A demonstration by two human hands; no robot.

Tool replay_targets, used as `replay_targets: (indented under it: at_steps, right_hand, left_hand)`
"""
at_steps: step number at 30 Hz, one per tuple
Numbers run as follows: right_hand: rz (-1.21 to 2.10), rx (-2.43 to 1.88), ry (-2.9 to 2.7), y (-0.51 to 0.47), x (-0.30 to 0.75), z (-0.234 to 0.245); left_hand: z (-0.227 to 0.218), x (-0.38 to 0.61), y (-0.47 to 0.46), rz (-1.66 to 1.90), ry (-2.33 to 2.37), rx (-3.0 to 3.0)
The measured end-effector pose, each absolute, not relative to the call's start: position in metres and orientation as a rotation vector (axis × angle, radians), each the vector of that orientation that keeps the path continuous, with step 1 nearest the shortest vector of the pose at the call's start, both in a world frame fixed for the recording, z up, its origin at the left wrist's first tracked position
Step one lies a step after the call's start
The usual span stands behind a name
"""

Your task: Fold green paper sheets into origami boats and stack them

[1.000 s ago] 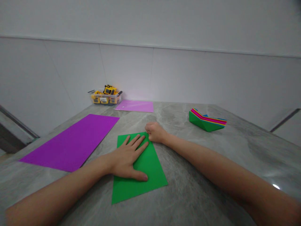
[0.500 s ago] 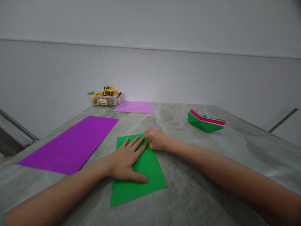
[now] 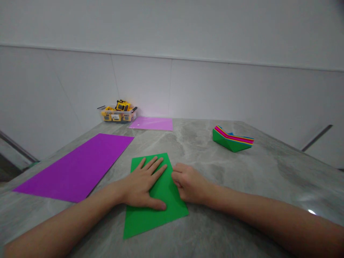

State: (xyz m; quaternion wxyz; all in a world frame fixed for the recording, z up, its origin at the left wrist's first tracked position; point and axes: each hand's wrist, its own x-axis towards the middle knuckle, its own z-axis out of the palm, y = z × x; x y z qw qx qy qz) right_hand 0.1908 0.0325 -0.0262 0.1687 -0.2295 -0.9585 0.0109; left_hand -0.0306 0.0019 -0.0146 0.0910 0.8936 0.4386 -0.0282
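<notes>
Flat on the table lies a sheet of green paper [image 3: 150,222], turned slightly askew. My left hand [image 3: 142,184] rests palm down on it, fingers spread, covering its left and middle part. Curled into a fist, my right hand [image 3: 190,183] touches the paper's right edge about halfway along, and I see nothing held in it. Whether the paper is one layer or folded is hard to make out.
A large purple sheet [image 3: 77,166] lies at left. Further back are a pale purple pack [image 3: 153,124] and a clear box [image 3: 115,116] with yellow toy vehicles. A folded paper boat [image 3: 232,141] in green, pink, yellow and blue stands at right on the grey table [image 3: 223,229].
My right fist has slid toward me along the green paper's right edge, from the far corner to about the middle. My left hand keeps its place on the paper.
</notes>
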Motion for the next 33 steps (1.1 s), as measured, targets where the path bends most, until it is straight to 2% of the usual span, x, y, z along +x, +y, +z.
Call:
replay_targets:
  at_steps: [6,12,16,33]
  right_hand:
    - [0.153,-0.635,-2.668,-0.02,0.216,-0.028]
    - [0.06,-0.518,-2.647,-0.05,0.238,-0.034]
    - [0.021,-0.443,-2.628,-0.053,0.24,-0.033]
    - [0.284,-0.609,-2.686,-0.041,0.232,-0.033]
  left_hand:
    - [-0.016,-0.033,0.002,-0.077,1.296,2.669]
    - [-0.015,-0.031,0.001,-0.085,1.313,2.655]
    - [-0.012,-0.03,0.0,-0.088,1.312,2.655]
    - [-0.01,-0.029,0.0,-0.09,1.303,2.652]
